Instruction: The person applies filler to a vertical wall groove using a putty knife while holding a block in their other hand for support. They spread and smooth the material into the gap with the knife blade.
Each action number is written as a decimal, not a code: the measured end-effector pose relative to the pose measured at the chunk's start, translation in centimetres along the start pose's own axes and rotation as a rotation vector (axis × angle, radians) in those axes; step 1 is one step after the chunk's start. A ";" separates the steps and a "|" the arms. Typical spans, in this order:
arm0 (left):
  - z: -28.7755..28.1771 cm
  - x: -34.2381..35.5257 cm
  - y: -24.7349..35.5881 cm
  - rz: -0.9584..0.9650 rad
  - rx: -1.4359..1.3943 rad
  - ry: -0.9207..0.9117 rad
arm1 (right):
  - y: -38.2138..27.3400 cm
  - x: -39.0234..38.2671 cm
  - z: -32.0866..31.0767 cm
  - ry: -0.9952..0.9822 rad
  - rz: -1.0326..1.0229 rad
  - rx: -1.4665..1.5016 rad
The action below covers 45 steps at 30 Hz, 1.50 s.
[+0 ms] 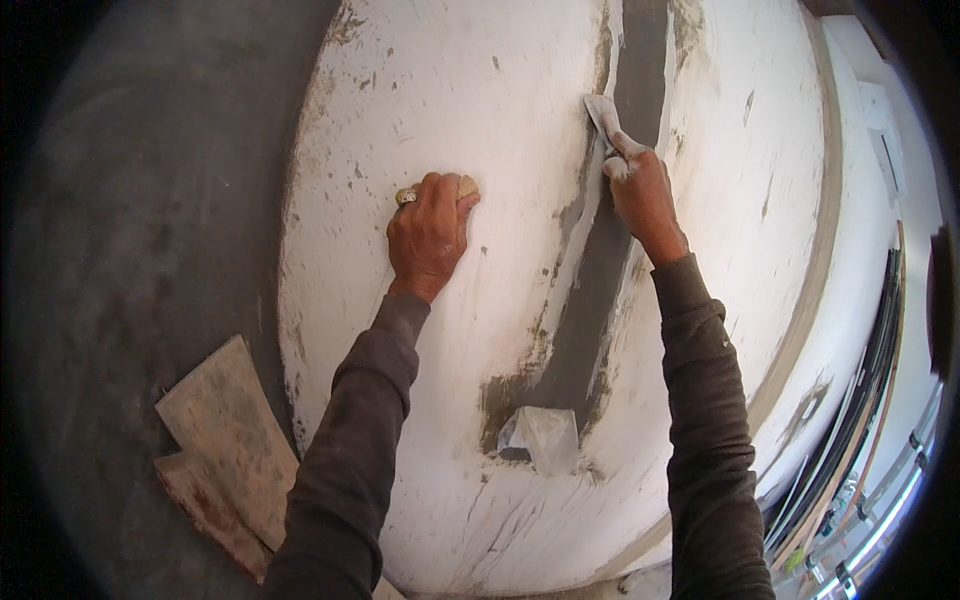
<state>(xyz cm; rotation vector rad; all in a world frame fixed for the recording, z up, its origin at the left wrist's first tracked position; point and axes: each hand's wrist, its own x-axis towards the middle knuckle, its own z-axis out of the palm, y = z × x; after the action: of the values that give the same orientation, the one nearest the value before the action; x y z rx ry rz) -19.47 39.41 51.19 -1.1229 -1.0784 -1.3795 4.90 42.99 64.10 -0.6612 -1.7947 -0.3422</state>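
Observation:
My right hand (638, 190) is closed round a putty knife (601, 112). Its pale-coated blade meets the white wall (520, 120) at the left edge of a long dark grey strip (590, 300). White residue covers my right thumb. Further left, my left hand (430, 232) is closed against the wall on a tan, rounded piece (467, 187). A yellowish end shows at the other side of the fist; the fingers hide the rest.
A crumpled translucent plastic sheet (545, 438) sticks out at the strip's lower end. Worn boards (230, 430) lean at the lower left beside a dark grey surface (150, 230). Long dark strips (850, 420) and a metal ladder (890, 490) stand at the right.

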 end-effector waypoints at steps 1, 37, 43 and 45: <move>0.2 0.1 -0.1 0.012 -0.015 0.025 | 0.3 0.9 -0.2 0.028 -0.061 -0.004; -0.1 0.2 -0.1 0.004 -0.097 0.054 | -1.5 15.4 -4.9 -0.016 -0.188 0.045; -0.4 0.1 -0.1 0.017 -0.098 0.071 | 0.0 20.4 -5.4 -0.017 -0.222 -0.103; -0.5 0.6 0.4 -0.053 -0.180 0.022 | 1.2 22.3 -5.8 0.124 -0.336 -0.302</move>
<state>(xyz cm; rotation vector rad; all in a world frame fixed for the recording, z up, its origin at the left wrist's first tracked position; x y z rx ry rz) -19.16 38.80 51.75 -1.2128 -0.9897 -1.5510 5.60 46.73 86.87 -0.5294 -1.7483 -0.8754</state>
